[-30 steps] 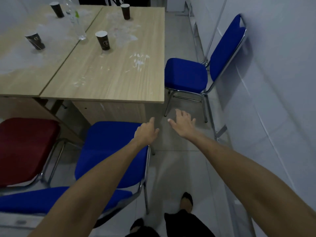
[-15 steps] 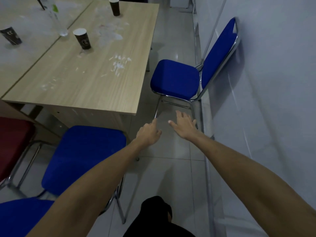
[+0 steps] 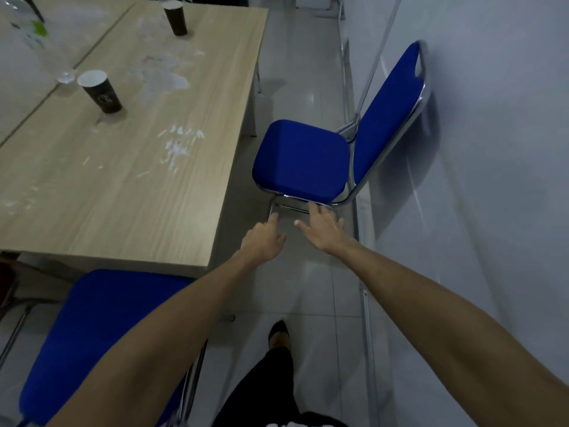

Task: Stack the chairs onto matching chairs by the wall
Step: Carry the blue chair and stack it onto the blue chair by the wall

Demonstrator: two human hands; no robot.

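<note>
Blue chair [image 3: 303, 163] stands upright, backrest against the wall [image 3: 492, 149], seat facing both empty, open-fingered hands.

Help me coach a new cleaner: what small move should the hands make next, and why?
Probably reach on and grip the blue chair by the wall at its seat's front edge: both the left hand and right hand are empty, just short of it.

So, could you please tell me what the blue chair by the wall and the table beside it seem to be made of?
Blue chair by the wall: padded seat and back in matte blue covering, probably fabric; the frame gleams, likely chromed metal tube. Table: pale wood-grain top, flat and uniform, so probably laminate, not solid wood.
</note>
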